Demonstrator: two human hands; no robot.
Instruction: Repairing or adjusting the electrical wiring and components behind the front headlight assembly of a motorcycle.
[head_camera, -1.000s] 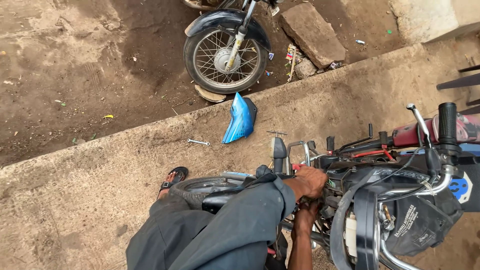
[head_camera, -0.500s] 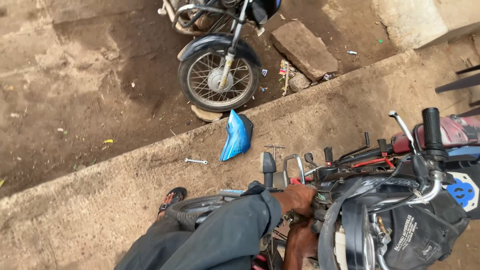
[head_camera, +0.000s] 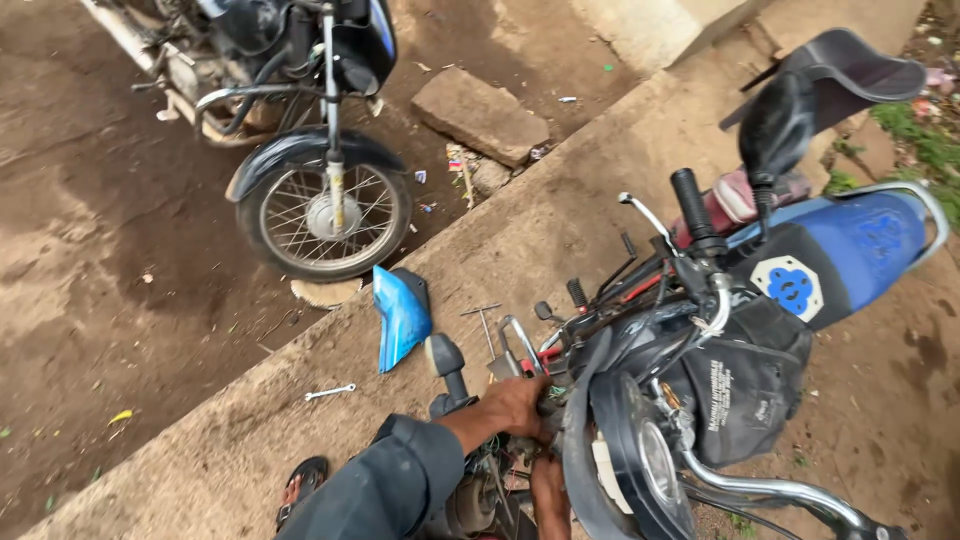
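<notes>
My left hand (head_camera: 512, 404), coming out of a dark grey sleeve, is pressed into the tangle of wires and brackets (head_camera: 520, 455) behind the headlight (head_camera: 640, 462) of a stripped blue motorcycle (head_camera: 850, 250). Its fingers curl into the parts and are hidden. My right hand (head_camera: 545, 478) reaches up from below into the same spot; only the bare wrist and forearm show. A bare foot peg and clutch lever (head_camera: 520, 335) stick out just above my left hand.
A blue side panel (head_camera: 400, 315), a T-handle tool (head_camera: 485, 322) and a small spanner (head_camera: 330, 392) lie on the concrete ledge. A second motorcycle's front wheel (head_camera: 325, 215) stands on the dirt beside a stone block (head_camera: 480, 115). My sandalled foot (head_camera: 303, 480) is at the bottom.
The view has swung right and up, showing more of the tank, mirror and handlebar. Both hands stay at the same spot behind the headlight.
</notes>
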